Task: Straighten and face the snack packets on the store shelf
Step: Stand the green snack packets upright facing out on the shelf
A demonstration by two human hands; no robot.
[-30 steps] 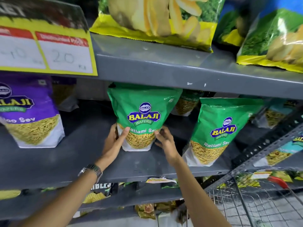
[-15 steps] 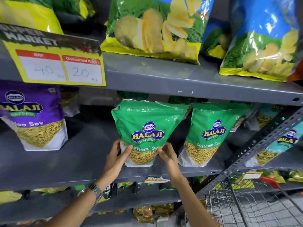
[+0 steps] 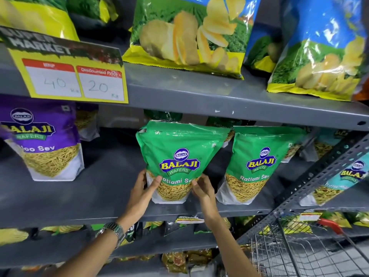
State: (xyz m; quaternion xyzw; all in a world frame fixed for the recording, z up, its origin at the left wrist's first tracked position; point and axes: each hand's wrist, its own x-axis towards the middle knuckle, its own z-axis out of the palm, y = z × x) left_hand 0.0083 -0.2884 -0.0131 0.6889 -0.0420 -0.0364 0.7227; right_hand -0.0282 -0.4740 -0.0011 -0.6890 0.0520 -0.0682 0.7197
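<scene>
A green Ratlami Sev packet (image 3: pixel 177 154) stands upright near the front edge of the grey middle shelf (image 3: pixel 79 204), label facing me. My left hand (image 3: pixel 142 193) grips its lower left side and my right hand (image 3: pixel 202 189) grips its lower right side. A second green Ratlami Sev packet (image 3: pixel 259 162) stands just to its right, also facing front. More green packets (image 3: pixel 162 116) sit behind, mostly hidden. A purple Aloo Sev packet (image 3: pixel 43 140) stands at the left of the same shelf.
Large chip bags (image 3: pixel 187 33) lie on the shelf above, with a yellow price sign (image 3: pixel 69 76) hanging from its edge. A teal packet (image 3: pixel 343 180) stands behind a slotted metal upright (image 3: pixel 319 176). A wire cart (image 3: pixel 299 252) sits lower right. Dark packets fill the lower shelf.
The held green packet has come forward and rightward, closer to the second green packet, and now stands straighter. Both hands stay on its lower corners.
</scene>
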